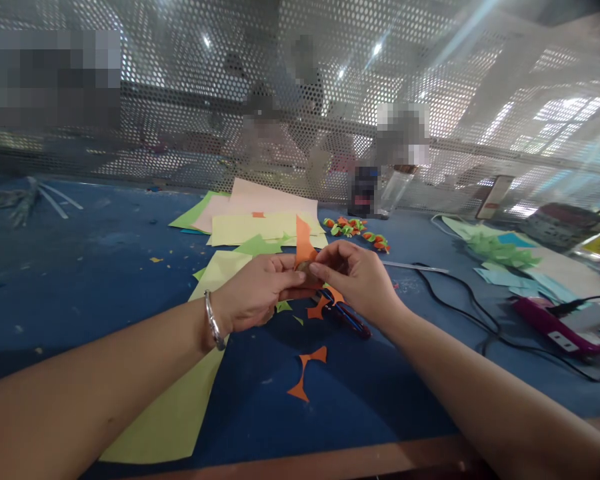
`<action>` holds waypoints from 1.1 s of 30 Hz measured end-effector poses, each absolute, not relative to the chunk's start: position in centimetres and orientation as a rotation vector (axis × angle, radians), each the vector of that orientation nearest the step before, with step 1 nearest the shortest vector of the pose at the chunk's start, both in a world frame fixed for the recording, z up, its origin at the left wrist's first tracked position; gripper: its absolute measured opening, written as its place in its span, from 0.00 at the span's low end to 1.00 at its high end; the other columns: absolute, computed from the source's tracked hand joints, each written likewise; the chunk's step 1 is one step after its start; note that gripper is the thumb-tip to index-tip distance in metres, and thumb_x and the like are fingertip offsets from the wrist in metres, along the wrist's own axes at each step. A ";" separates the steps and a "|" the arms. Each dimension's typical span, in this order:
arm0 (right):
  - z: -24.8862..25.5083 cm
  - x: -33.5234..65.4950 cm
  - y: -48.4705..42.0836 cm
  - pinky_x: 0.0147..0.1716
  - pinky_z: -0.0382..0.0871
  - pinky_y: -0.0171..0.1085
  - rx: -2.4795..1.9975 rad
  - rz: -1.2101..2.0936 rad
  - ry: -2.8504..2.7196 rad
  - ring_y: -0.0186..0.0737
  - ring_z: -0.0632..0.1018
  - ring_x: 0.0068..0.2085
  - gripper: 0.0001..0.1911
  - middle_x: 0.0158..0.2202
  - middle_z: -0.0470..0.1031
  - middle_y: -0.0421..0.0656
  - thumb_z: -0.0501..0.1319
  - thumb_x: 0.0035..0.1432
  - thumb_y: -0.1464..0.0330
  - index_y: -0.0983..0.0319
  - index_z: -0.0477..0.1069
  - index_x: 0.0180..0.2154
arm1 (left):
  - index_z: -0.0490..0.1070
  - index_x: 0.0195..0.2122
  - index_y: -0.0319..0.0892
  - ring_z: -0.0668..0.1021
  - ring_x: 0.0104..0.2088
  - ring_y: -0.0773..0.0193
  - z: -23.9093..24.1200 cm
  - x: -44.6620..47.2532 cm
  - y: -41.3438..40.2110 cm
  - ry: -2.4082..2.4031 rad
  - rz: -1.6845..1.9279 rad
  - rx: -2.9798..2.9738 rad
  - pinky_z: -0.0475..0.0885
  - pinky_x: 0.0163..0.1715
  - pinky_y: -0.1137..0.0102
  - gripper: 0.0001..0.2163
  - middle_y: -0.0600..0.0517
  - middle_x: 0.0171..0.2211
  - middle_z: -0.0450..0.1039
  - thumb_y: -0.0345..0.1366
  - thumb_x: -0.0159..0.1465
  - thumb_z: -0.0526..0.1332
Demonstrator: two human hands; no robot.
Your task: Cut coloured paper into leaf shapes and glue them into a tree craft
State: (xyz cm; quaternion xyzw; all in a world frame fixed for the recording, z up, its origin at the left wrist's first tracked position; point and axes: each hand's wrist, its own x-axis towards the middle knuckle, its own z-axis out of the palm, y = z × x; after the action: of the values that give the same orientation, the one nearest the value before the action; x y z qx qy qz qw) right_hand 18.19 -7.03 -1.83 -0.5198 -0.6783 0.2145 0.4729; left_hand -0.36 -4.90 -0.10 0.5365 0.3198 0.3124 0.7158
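Observation:
Both hands meet above the blue table [90, 267]. My left hand [257, 290], with a silver bangle at the wrist, pinches the lower part of an orange paper piece [304, 248]. My right hand [356, 277] pinches the same piece from the right, thumb and forefinger closed on it. The paper stands up between the fingers. Under the hands lie scissors [350, 319] with dark and red handles and orange paper scraps [306, 373]. A long yellow-green sheet [175, 413] lies beneath my left forearm.
Yellow, green and pink paper sheets [260, 217] lie behind the hands. Small orange-and-green folded pieces [357, 230] sit beyond them. Right: black cables [460, 303], a pink tool [555, 327], green and light-blue paper [500, 253]. A perforated metal screen [180, 100] stands behind the table; blurred people sit beyond.

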 end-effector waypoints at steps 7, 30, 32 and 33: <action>-1.7 18.2 -7.1 0.37 0.70 0.38 -1.201 0.537 -1.582 0.38 0.74 0.39 0.19 0.41 0.74 0.44 0.69 0.53 0.64 0.61 0.69 0.45 | 0.71 0.58 0.50 0.62 0.09 0.78 0.0 -0.9 -5.1 0.800 0.684 1.397 0.45 0.09 0.78 0.19 0.49 0.37 0.82 0.38 0.65 0.63; 0.1 20.1 -8.6 0.22 0.51 0.35 -1.792 0.423 -2.360 0.34 0.68 0.22 0.09 0.22 0.72 0.38 0.66 0.55 0.65 0.59 0.68 0.26 | 0.73 0.34 0.40 0.83 0.39 0.60 -0.9 -1.2 -3.0 0.852 1.115 1.351 0.76 0.39 0.67 0.06 0.46 0.39 0.81 0.35 0.61 0.68; 0.3 20.1 -8.8 0.22 0.50 0.36 -1.804 0.408 -2.388 0.34 0.68 0.22 0.10 0.23 0.73 0.38 0.66 0.54 0.65 0.59 0.67 0.26 | 0.73 0.35 0.40 0.83 0.39 0.59 -1.0 -1.2 -2.9 0.837 1.103 1.358 0.76 0.39 0.67 0.07 0.47 0.38 0.80 0.35 0.60 0.69; 0.4 20.1 -8.8 0.22 0.50 0.36 -1.809 0.400 -2.397 0.34 0.69 0.22 0.10 0.23 0.73 0.38 0.66 0.54 0.65 0.58 0.67 0.25 | 0.73 0.35 0.40 0.83 0.39 0.59 -1.1 -1.2 -2.8 0.831 1.095 1.363 0.77 0.39 0.67 0.07 0.47 0.37 0.80 0.36 0.60 0.69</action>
State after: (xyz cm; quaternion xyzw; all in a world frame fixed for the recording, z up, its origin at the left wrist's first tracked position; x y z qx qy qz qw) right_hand 20.12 -8.84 0.37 -0.5962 -0.7899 0.1319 0.0562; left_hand -1.18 -2.81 -1.09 0.5801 0.3534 0.4661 0.5669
